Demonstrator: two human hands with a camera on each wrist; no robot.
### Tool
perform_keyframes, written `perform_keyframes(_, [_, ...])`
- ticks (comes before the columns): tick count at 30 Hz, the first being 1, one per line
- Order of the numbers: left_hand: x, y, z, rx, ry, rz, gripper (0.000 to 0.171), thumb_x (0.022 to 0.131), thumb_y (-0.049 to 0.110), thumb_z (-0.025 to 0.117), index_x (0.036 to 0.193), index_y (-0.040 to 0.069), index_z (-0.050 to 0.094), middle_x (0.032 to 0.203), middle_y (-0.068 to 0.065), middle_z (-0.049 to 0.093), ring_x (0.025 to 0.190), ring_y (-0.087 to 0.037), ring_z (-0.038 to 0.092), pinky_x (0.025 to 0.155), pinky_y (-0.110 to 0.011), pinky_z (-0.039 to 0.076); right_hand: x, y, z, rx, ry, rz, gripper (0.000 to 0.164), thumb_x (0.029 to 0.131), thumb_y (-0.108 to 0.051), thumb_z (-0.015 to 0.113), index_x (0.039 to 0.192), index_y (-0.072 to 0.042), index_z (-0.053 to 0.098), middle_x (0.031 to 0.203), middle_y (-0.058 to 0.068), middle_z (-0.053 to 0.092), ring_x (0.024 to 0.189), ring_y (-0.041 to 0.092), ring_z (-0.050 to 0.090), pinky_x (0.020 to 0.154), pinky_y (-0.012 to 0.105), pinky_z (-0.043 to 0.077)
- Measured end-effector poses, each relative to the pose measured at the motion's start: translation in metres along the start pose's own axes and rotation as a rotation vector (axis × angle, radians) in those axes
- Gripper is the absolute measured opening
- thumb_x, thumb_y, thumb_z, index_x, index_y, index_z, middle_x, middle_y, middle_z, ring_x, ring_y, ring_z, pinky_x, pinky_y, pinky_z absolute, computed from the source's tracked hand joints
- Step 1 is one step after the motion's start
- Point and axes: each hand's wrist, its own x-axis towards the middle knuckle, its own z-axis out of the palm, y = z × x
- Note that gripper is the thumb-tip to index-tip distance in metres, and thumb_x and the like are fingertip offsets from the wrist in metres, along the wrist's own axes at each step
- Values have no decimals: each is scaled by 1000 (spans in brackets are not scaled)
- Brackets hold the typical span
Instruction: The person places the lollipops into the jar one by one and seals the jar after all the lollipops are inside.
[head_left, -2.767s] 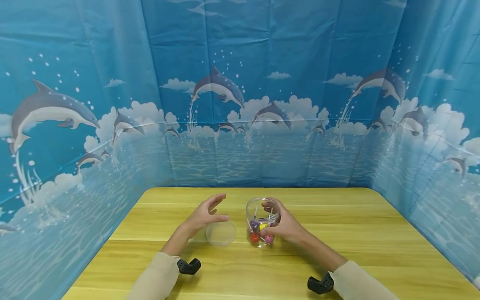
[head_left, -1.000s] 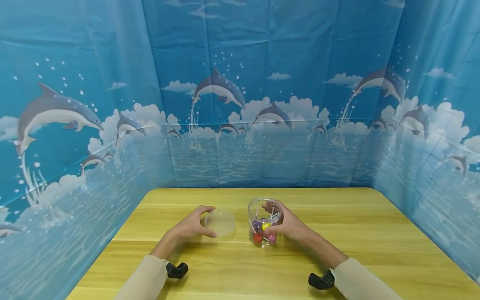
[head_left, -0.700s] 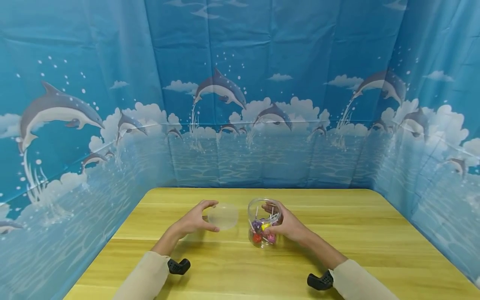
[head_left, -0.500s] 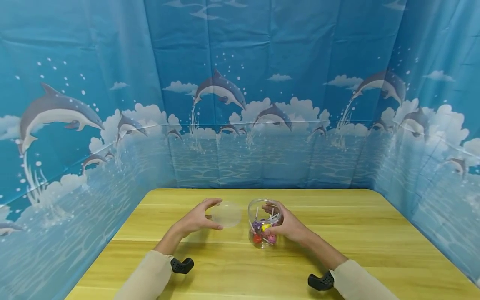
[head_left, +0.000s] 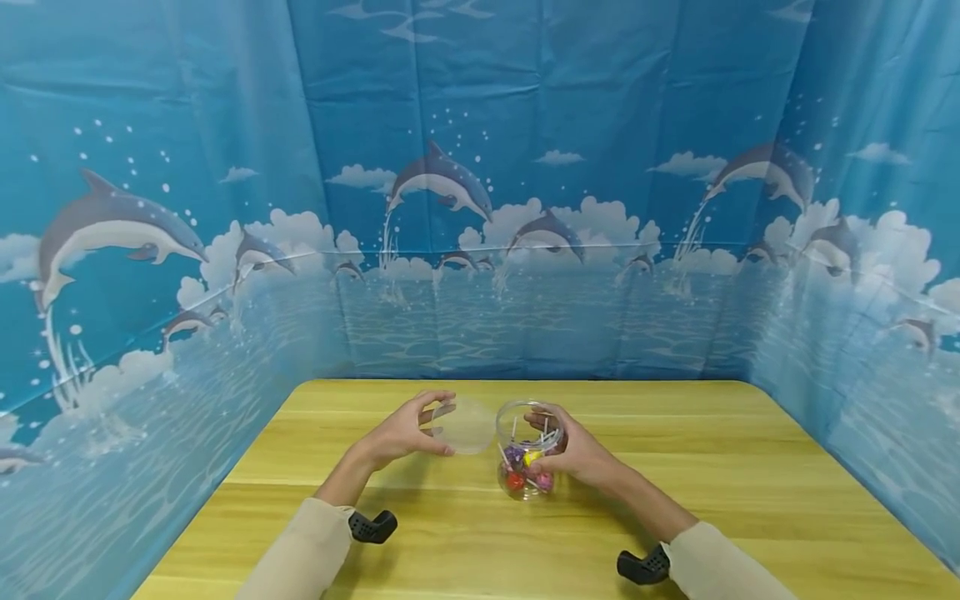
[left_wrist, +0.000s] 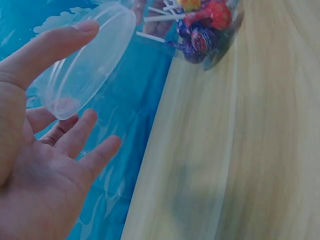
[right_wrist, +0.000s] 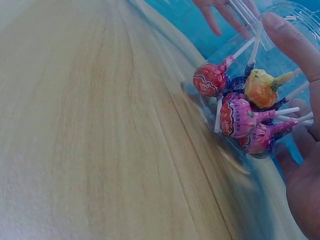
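My left hand pinches a clear round lid between thumb and fingers, raised above the table. In the left wrist view the lid is tilted, with the thumb on one side and fingertips at its lower edge. My right hand grips a clear plastic jar around its right side; the jar stands upright on the table with its top uncovered. Several wrapped lollipops in red, pink, purple and yellow lie inside it, white sticks pointing various ways. The lid's right edge is close to the jar's rim.
A yellow wood-grain table lies beneath both hands. Blue curtains printed with dolphins hang behind it and along both sides. A black device sits on each wrist below the cream sleeves.
My left hand came down to the lid on the table, took hold of it, lifted and tilted it, and has brought it rightward close to the jar. My right hand stays around the jar.
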Motion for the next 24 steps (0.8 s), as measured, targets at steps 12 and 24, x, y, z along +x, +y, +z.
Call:
perform_keyframes(12, [20, 16, 10, -211, -6, 94, 85, 90, -8, 72, 163, 12, 32, 167, -13, 23, 152, -35, 28, 111, -49, 43, 1, -4, -2, -6, -3, -7, 91, 86, -1, 83, 159, -2, 28, 158, 24, 39, 147, 45, 33, 101, 27, 49])
perform_keyframes(24, [37, 26, 23, -233, -2, 152, 87, 89, 7, 82, 162, 20, 36, 170, -7, 16, 151, -41, 26, 114, -59, 35, -1, -1, -2, -14, -6, 7, 91, 86, -3, 84, 158, -1, 28, 158, 24, 39, 147, 43, 34, 101, 29, 49])
